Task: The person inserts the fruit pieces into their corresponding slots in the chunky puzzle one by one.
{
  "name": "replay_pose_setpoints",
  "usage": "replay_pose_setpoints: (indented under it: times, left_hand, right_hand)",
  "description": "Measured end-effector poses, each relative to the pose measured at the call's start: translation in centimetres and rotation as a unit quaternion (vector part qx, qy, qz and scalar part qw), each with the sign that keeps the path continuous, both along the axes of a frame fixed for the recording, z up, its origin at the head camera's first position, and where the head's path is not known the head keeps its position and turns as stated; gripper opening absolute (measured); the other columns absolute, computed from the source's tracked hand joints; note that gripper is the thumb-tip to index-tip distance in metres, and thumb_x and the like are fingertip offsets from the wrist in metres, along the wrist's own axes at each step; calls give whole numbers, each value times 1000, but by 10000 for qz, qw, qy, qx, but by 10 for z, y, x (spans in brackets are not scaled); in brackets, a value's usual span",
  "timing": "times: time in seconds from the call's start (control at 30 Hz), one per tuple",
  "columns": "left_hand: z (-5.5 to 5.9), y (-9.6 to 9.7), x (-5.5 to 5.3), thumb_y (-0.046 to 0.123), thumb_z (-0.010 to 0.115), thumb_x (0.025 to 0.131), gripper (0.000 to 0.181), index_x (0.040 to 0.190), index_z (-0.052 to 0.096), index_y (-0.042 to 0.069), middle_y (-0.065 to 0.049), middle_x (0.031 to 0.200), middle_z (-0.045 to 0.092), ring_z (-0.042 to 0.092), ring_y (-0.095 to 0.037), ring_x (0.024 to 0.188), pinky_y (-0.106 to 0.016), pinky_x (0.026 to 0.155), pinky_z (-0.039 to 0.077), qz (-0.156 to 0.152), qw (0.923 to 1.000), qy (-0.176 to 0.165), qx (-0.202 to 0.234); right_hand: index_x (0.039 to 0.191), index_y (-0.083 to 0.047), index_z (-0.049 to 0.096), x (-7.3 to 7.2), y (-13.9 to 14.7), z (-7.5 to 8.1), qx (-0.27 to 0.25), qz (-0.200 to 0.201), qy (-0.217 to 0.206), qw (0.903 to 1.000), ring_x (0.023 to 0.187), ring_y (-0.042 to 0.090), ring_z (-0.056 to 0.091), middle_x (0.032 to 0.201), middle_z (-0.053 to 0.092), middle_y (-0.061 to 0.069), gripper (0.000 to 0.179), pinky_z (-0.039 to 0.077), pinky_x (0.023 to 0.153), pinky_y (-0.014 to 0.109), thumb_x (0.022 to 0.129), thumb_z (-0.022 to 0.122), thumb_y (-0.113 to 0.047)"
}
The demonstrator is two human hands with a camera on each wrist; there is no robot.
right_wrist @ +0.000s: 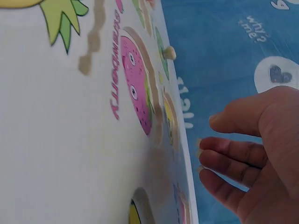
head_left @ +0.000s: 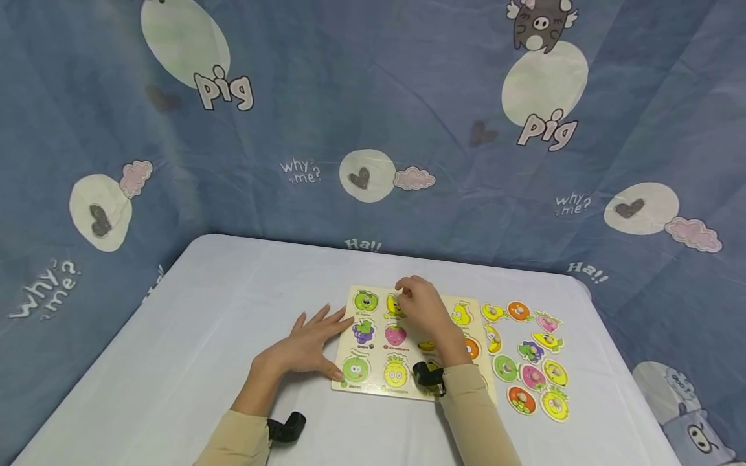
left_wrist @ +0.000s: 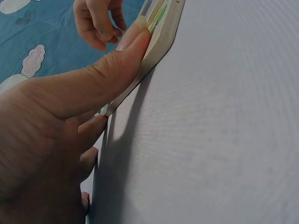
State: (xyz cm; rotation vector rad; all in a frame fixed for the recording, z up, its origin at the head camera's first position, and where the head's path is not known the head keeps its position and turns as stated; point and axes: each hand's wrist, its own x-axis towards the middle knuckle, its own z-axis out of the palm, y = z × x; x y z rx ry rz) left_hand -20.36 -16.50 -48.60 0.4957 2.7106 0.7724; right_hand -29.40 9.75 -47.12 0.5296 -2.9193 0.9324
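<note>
My left hand (head_left: 305,346) rests at the left edge of a cream fruit puzzle board (head_left: 377,372), fingers spread. In the left wrist view its thumb (left_wrist: 126,56) presses on the board's rim (left_wrist: 161,44). Over the board's upper middle hovers my right hand (head_left: 428,310), nearest the yellow banana picture (head_left: 394,305). The right wrist view shows its fingers (right_wrist: 229,158) loosely bent, with nothing between them. A green apple piece (head_left: 366,301) sits at the board's upper left; its wooden knob (right_wrist: 170,52) sticks up. Strawberry (head_left: 395,335) and grape pictures (head_left: 362,331) lie below.
Several loose knobbed fruit pieces lie right of the board, among them an orange (head_left: 519,311), grapes (head_left: 531,351), a green melon (head_left: 506,368) and a pineapple (head_left: 554,405). A white cloth (head_left: 256,278) covers the table. Behind it hangs a blue printed curtain (head_left: 408,220).
</note>
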Motion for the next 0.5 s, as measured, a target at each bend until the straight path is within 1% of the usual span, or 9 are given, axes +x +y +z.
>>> replay_pose_setpoints:
  times: [0.27,0.5]
  left_hand:
    - [-1,0,0,51,92,56,115,154,38,25,-2,167,22,6,-34,157,-68,120,-4,49,10000,-57,-2]
    - [1,0,0,51,91,56,115,154,38,25,-2,167,22,6,-35,157,-69,120,-4,61,10000,-76,13]
  right_hand:
    - [117,-10,70,-1,9,3,-141,-62,12,9999,90,21,60,98,64,4,28,55,83,39,92,58,-11]
    - [117,-10,70,0,18,4,-236,-243,37,9994,87,21,59,96,63,5,25,54,80,38,94,60,-10]
